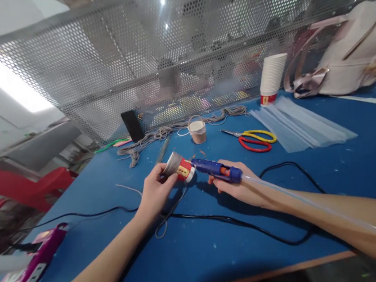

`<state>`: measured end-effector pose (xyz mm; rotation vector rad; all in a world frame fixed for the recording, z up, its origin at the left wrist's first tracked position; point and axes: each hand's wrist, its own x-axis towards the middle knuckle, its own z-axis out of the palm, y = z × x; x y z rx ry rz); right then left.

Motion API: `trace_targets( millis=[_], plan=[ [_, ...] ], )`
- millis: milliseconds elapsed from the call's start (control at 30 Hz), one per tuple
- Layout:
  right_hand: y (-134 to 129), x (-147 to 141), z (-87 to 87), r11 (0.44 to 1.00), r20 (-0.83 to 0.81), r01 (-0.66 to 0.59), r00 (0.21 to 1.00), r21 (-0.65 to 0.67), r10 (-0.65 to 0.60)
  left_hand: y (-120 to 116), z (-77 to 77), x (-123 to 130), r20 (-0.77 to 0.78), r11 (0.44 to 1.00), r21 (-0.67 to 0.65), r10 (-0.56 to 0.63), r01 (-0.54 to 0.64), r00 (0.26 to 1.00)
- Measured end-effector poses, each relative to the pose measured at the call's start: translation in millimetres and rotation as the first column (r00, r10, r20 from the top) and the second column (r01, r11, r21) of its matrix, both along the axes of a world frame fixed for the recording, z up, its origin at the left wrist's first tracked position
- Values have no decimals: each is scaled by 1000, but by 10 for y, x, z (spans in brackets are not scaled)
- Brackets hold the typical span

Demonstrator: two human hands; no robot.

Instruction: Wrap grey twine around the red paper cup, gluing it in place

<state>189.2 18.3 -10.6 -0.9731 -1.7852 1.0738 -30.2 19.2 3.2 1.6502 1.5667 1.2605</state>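
My left hand [157,187] grips a paper cup [183,170] tilted on its side. Grey cord is wound round part of the cup, and its red printed band shows beyond the cord. A loose tail of grey cord [162,230] trails from it onto the table. In my right hand [239,187] is a blue hot glue gun [214,168], its nozzle at the cup's red band; whether it touches I cannot tell. A long clear glue stick [303,198] sticks out of the gun's back, above my forearm.
Behind the cup stand a small covered cup with a handle [197,132] and a tangle of grey cord [163,132]. Scissors [254,140], clear sheets [301,123], stacked paper cups [272,77] and a pink bag [341,60] lie rightward. A black cable [224,218] crosses the blue table; a purple power strip [35,262] is left.
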Motion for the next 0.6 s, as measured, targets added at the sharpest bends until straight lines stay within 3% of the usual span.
trace_targets(
  millis=[300,600],
  plan=[
    [-185,-70,78,999,18,40,999,2,-40,-113,10,-6,-28,999,11,-30,30,999],
    [-153,-113,16,997,58,5,998,-77,-1,-70,-68,-79,-42,999,7,-44,44,998]
  ],
)
